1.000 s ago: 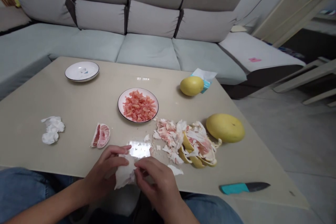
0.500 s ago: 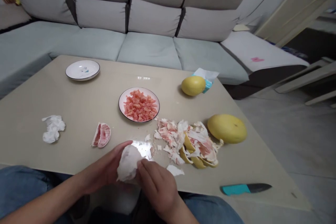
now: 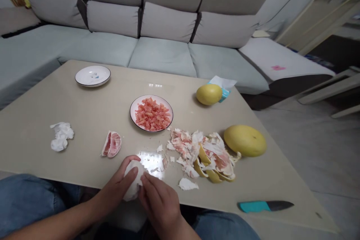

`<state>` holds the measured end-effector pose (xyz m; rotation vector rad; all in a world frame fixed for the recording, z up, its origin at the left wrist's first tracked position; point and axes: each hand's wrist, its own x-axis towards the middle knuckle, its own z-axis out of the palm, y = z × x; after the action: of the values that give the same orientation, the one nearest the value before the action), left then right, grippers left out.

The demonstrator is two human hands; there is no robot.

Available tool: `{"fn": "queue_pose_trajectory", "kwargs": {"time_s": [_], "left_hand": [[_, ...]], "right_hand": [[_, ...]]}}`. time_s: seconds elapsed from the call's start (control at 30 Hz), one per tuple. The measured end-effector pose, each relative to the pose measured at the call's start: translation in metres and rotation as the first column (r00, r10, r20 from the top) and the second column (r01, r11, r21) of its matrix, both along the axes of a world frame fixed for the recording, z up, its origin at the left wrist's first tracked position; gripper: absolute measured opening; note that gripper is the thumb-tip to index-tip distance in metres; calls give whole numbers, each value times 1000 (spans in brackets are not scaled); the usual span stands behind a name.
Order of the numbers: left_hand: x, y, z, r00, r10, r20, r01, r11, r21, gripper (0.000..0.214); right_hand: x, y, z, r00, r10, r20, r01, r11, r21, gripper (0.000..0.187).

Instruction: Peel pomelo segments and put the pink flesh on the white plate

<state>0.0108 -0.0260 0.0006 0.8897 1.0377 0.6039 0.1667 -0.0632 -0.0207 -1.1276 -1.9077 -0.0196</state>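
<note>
Both my hands meet at the near edge of the beige table [image 3: 84,108]. My left hand [image 3: 118,187] wraps round a white-skinned pomelo segment [image 3: 132,180]. My right hand [image 3: 160,202] has its fingers closed against the same segment from the right. Just beyond lie two peeled pink segments [image 3: 111,144]. A plate of pink pomelo flesh [image 3: 151,113] stands past them. A heap of white pith and yellow peel [image 3: 202,153] lies to the right of my hands.
Two whole yellow pomelos [image 3: 245,140] [image 3: 209,94] sit at the right, the far one by a tissue pack [image 3: 223,86]. A teal-handled knife [image 3: 266,206] lies near the front right edge. An empty white plate [image 3: 92,76] and crumpled tissue [image 3: 61,136] are at the left. A grey sofa [image 3: 157,33] runs behind.
My hands have closed in round the white segment and lowered it slightly toward the table edge. The view has shifted a little to the left.
</note>
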Motion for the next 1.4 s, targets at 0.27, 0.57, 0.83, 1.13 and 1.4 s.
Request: {"fn": "queue_pose_trajectory", "kwargs": {"time_s": [0.27, 0.57, 0.83, 1.13, 1.4], "left_hand": [[-4, 0, -4, 992, -50, 116, 53, 998, -25, 48], [-15, -1, -9, 979, -144, 146, 135, 988, 70, 42], [-21, 3, -12, 978, -129, 164, 114, 989, 93, 45], [-22, 4, -13, 974, -141, 180, 123, 987, 107, 51], [-19, 8, -17, 962, -83, 261, 76, 996, 39, 61]], "right_hand": [[8, 13, 28, 815, -198, -545, -160, 827, -539, 15], [31, 25, 30, 548, -485, -681, -338, 617, -711, 28], [39, 32, 32, 559, -471, -683, -341, 620, -707, 30], [51, 36, 27, 571, -455, -683, -261, 688, -677, 26], [87, 51, 7, 935, -327, -140, 257, 893, -369, 23]]}}
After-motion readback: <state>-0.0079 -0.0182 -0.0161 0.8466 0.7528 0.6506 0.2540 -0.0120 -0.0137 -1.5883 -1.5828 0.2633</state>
